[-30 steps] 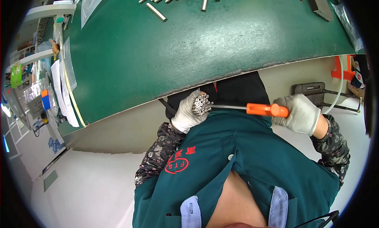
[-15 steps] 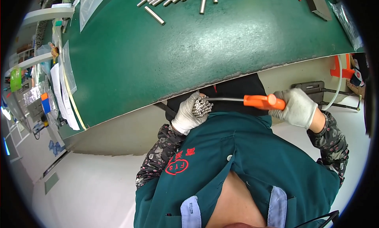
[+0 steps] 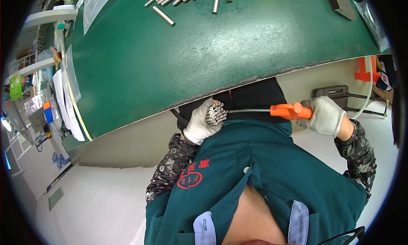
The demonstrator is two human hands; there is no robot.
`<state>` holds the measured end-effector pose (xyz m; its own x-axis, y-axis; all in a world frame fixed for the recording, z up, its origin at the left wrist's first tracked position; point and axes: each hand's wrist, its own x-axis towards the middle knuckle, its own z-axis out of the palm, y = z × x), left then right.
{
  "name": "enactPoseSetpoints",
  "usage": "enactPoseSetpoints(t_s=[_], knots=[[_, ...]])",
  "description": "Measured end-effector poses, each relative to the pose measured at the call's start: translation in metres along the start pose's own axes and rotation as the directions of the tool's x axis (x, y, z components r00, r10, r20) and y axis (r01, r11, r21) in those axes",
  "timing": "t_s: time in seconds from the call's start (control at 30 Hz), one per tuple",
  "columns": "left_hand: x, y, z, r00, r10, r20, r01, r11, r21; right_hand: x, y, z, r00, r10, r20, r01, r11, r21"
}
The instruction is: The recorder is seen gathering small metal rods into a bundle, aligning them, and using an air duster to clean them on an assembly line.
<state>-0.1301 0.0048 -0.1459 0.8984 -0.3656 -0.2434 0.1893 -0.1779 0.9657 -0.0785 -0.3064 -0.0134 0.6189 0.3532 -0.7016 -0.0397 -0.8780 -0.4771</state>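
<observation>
My left hand [image 3: 200,122], in a white glove, is wrapped round a bundle of short metal tubes [image 3: 217,114], their ends turned up and to the right. Some of these ends look hollow. In my right hand [image 3: 324,116], also gloved, is an orange air blow gun [image 3: 293,111]. Its long thin metal nozzle [image 3: 250,110] points left, with the tip close to the right side of the bundle. Whether the tip touches the tubes I cannot tell. Both hands are over my lap, below the near edge of the green table [image 3: 204,54].
Several loose metal tubes [image 3: 163,16] lie at the table's far side. A dark grey block [image 3: 341,5] and a clear plastic bag [image 3: 372,24] lie far right. A pale hose [image 3: 369,90] hangs at the right. Papers [image 3: 68,102] line the left edge.
My right hand has moved slightly right with the air blow gun, drawing the nozzle tip back from the tube ends. My left hand has stayed nearly in place with the bundle.
</observation>
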Motion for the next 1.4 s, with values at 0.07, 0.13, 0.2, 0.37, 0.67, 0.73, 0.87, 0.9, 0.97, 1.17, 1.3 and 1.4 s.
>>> enactPoseSetpoints(t_s=[0.07,0.13,0.2,0.37,0.67,0.73,0.87,0.9,0.97,1.17,1.3,1.4], knots=[[0.000,-0.002,0.000,0.999,0.048,-0.009,-0.047,0.996,0.074,0.001,0.001,0.000,1.000,-0.022,0.014,0.022,1.000,0.000],[-0.001,0.001,0.001,0.999,0.045,-0.005,-0.044,0.996,0.080,0.004,0.002,0.000,0.999,0.012,-0.044,-0.014,0.999,-0.049],[-0.004,0.002,0.001,0.999,0.043,0.000,-0.043,0.995,0.086,0.003,-0.003,-0.001,0.999,0.024,-0.028,-0.025,0.999,-0.039],[0.000,0.002,-0.001,0.992,0.114,0.051,-0.119,0.985,0.126,0.005,-0.011,-0.002,0.999,-0.036,-0.031,0.036,0.999,0.009],[0.000,0.006,0.001,0.999,0.021,0.033,-0.025,0.992,0.125,0.007,-0.017,-0.005,0.993,-0.054,-0.106,0.047,0.997,-0.060],[-0.003,-0.003,-0.002,0.999,0.006,0.043,-0.009,0.997,0.072,0.006,-0.017,-0.004,0.990,-0.100,-0.096,0.093,0.993,-0.079],[-0.004,-0.002,-0.002,0.996,0.083,0.018,-0.085,0.991,0.106,0.005,-0.016,-0.006,0.996,-0.066,-0.063,0.064,0.998,-0.024],[-0.002,0.001,-0.002,0.996,0.084,0.017,-0.085,0.991,0.105,0.004,-0.013,-0.007,1.000,-0.016,-0.011,0.015,0.996,-0.085],[0.000,0.008,-0.002,0.999,0.029,0.045,-0.034,0.994,0.105,0.002,-0.006,-0.007,1.000,-0.002,-0.011,0.001,0.990,-0.143],[-0.004,0.004,-0.001,1.000,-0.002,0.016,0.002,1.000,0.018,0.006,-0.016,-0.007,0.999,-0.027,-0.034,0.026,1.000,-0.012],[-0.003,0.008,-0.001,0.997,-0.070,0.042,0.072,0.997,-0.042,0.008,-0.012,-0.004,0.996,0.001,-0.091,-0.001,1.000,0.000],[0.000,0.006,-0.001,0.999,0.041,-0.016,-0.040,0.997,0.064,0.006,-0.010,-0.004,0.997,-0.016,-0.070,0.016,1.000,0.007]])
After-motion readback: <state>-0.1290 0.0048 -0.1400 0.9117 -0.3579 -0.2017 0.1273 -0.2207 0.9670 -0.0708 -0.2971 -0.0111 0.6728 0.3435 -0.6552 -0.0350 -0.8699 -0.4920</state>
